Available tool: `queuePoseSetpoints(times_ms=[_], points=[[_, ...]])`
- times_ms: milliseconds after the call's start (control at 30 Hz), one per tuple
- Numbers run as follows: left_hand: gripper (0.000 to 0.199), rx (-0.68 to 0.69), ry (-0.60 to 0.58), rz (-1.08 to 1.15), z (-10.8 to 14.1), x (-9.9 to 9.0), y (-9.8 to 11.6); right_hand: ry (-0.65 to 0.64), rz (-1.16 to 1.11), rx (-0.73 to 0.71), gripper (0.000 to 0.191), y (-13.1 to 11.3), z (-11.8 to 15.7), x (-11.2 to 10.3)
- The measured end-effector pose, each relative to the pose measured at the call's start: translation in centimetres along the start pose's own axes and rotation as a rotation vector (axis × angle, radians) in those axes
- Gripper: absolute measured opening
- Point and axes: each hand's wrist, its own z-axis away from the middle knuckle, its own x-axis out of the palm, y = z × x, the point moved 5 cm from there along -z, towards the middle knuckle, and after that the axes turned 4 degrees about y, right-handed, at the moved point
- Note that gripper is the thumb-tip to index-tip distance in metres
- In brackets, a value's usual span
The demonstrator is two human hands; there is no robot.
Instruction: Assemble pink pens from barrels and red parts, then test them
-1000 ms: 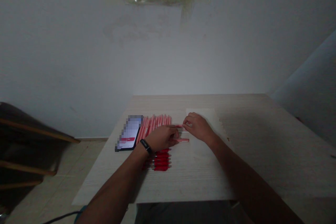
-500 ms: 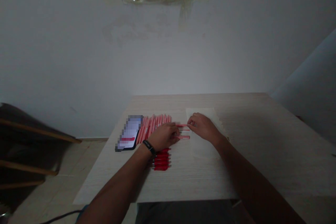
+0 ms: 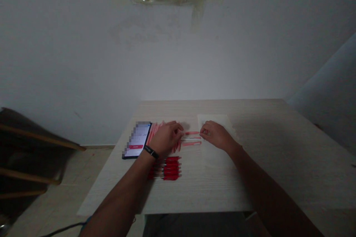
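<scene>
My right hand (image 3: 215, 134) is closed, its thumb and fingertips pinched at the right end of a pink pen (image 3: 191, 133). My left hand (image 3: 167, 137), with a black band on the wrist, has curled fingers close to that pen's left end; what they hold, if anything, is hidden. Just below, between the hands, lie a thin whitish stick-like piece (image 3: 191, 139) and another pink pen (image 3: 191, 143). Under and behind the left hand is a row of pink pens (image 3: 154, 130), partly covered. Several red pens (image 3: 171, 168) are stacked side by side nearer to me.
A phone (image 3: 138, 140) with a lit screen lies left of the pink pens. A pale sheet (image 3: 213, 155) is under my right hand. The wooden table (image 3: 272, 155) meets a wall at the back. Dark wooden-railed furniture (image 3: 27, 155) stands at the left.
My left hand has shifted left and slightly up, over the pink pens, uncovering more of the pieces between the hands. My right hand has barely moved.
</scene>
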Motion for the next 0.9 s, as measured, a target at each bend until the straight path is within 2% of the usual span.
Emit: queuePoseSetpoints(times_ms=[100,667,800,900], points=[[0.019,-0.027,0.023,-0.031,-0.1,-0.5,-0.4,-0.03,-0.008,-0.001,0.009,0.1,0.0,0.5],[0.021,0.011,-0.013,0.03,-0.1,0.4,0.3,-0.054,0.018,0.019,0.008,0.6,-0.2,1.6],[0.021,0.025,-0.009,0.018,-0.1,0.3,0.2,-0.036,0.005,0.009,0.01,0.7,-0.3,1.2],[0.021,0.007,0.022,0.002,-0.1,-0.2,-0.5,0.003,0.002,0.028,0.01,1.7,-0.2,0.3]])
